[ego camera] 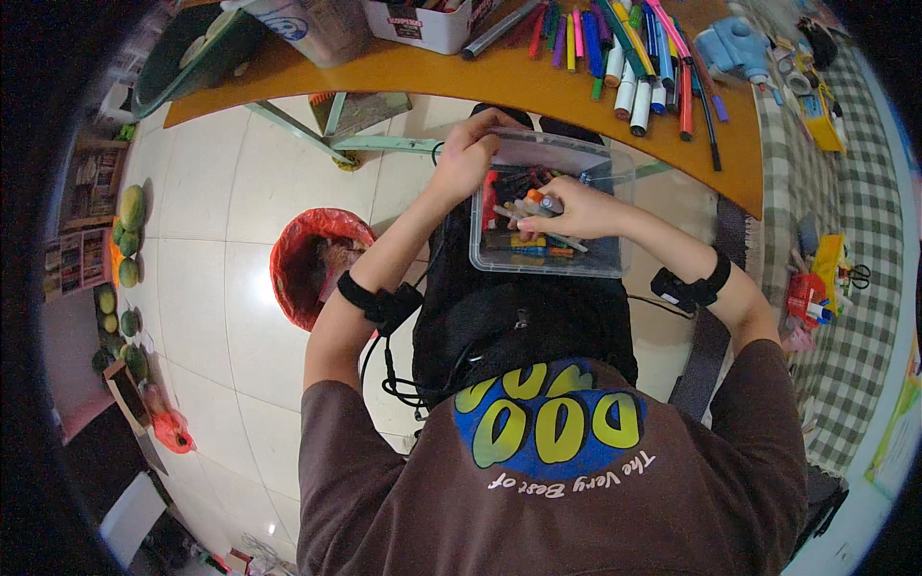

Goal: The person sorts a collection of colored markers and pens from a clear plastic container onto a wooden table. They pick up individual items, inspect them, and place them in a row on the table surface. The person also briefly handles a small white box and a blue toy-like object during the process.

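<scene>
A clear plastic box (551, 268) rests on my lap, just below the wooden table's edge. My left hand (464, 162) grips its upper-left rim. Inside the box, my right hand (580, 209) is closed around several pens (551, 204), with a grey end and an orange cap showing. Below them lie colored pieces, among them yellow and blue ones (529, 245), too small to name surely. A red item (490, 198) stands against the box's left wall. My fingers hide part of the contents.
Loose markers (627, 97) spread across the wooden table (432, 75). A white container (418, 29), a cup (310, 29) and a green basin (194, 57) stand there too. A red-lined bin (288, 277) sits on the floor at left. A checkered cloth (853, 288) holds small items at right.
</scene>
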Available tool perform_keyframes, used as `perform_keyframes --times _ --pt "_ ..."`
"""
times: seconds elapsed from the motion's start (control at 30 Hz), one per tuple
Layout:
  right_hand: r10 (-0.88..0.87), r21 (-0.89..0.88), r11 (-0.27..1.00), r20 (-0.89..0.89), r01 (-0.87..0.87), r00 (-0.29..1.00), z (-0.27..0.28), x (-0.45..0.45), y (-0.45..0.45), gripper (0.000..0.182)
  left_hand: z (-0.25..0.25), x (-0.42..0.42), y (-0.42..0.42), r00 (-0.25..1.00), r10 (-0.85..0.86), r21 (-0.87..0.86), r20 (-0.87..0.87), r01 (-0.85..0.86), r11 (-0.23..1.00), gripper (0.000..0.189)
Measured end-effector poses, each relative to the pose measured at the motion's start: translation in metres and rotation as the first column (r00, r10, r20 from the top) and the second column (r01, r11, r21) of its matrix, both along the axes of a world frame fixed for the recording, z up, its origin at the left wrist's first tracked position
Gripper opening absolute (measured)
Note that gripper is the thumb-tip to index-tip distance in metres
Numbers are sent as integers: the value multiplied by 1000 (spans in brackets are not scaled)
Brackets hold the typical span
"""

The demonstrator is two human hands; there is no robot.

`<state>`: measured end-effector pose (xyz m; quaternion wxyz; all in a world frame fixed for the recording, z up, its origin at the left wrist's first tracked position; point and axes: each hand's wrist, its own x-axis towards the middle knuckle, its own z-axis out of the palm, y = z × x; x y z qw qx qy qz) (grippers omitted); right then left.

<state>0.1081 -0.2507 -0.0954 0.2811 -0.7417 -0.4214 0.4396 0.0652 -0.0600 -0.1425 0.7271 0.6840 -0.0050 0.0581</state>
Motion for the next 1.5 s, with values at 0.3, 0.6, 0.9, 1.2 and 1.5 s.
perform_keyframes --times 0.3,0.6,0.9,1.2,1.5 --pt "-261 578 775 -76 256 962 57 -7 -20 17 -1 2 -1 998 57 19 -37 -56 998 32" --pt "-246 683 718 68 134 967 188 26 -51 7 11 -2 -5 996 85 5 -31 -85 996 34" --pt "-322 398 887 896 -232 307 154 125 -18 36 -7 -4 -5 997 76 127 9 -77 989 29" --pt "-144 200 919 973 -340 182 151 134 13 34 -3 -5 0 997 26 109 71 -33 994 33" --pt "-106 179 947 957 -266 269 150 135 8 42 -8 -5 -1 997 60 117 57 -66 991 32"
